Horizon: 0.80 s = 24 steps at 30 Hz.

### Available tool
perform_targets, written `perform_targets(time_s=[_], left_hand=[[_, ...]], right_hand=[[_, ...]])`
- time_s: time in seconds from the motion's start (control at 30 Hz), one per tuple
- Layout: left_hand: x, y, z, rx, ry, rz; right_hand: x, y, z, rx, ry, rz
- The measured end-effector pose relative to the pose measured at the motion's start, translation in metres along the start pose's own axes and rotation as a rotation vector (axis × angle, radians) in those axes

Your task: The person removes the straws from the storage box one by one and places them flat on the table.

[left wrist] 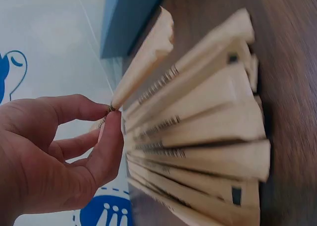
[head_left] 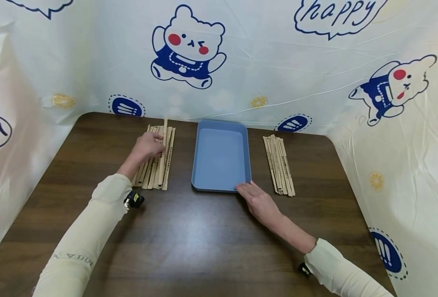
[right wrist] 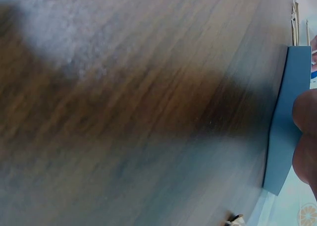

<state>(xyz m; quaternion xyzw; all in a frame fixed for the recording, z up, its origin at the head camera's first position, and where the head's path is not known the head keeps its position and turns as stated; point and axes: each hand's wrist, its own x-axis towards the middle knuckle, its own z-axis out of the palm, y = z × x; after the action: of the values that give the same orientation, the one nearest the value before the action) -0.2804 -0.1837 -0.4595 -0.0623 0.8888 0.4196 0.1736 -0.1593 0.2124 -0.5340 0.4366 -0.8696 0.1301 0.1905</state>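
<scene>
My left hand (head_left: pixel 149 145) pinches one slim paper-wrapped pair of chopsticks (left wrist: pixel 147 55) between thumb and fingertips, lifted over the left pile. That pile of wrapped chopsticks (head_left: pixel 152 175) lies side by side on the table, dark print on the wrappers. In the left wrist view their ends fan out below the held pair. A shallow blue rectangular tray (head_left: pixel 222 156) stands at the middle back, with nothing in it. With extended fingers, my right hand (head_left: pixel 260 205) touches the tray's near right corner. In the right wrist view, two fingertips (right wrist: pixel 306 114) rest against the tray's side wall.
A second, narrower bundle of wrapped chopsticks (head_left: pixel 279 167) lies right of the tray. The dark wooden table (head_left: pixel 189 243) meets a printed white cloth (head_left: pixel 271 62) at its back and sides. Small black devices sit at both wrists.
</scene>
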Motion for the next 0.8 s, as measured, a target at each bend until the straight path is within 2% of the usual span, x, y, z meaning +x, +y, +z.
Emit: perform_targets(time_s=[0.17,0.4,0.57,0.8], left_hand=[[0.0,-0.01,-0.005,0.114,0.03,0.023],[-0.001,-0.022,-0.007,0.215,0.048,0.058],[-0.002,-0.028,-0.004,0.25,0.091,0.081],[-0.005,-0.029,-0.004,0.288,0.11,0.051]], right_hand=[[0.0,0.0,0.0,0.007,0.014,-0.005],[0.0,-0.001,0.0,-0.002,0.013,-0.005],[0.001,0.001,0.0,0.003,0.015,-0.01],[0.003,0.003,0.001,0.013,0.006,-0.014]])
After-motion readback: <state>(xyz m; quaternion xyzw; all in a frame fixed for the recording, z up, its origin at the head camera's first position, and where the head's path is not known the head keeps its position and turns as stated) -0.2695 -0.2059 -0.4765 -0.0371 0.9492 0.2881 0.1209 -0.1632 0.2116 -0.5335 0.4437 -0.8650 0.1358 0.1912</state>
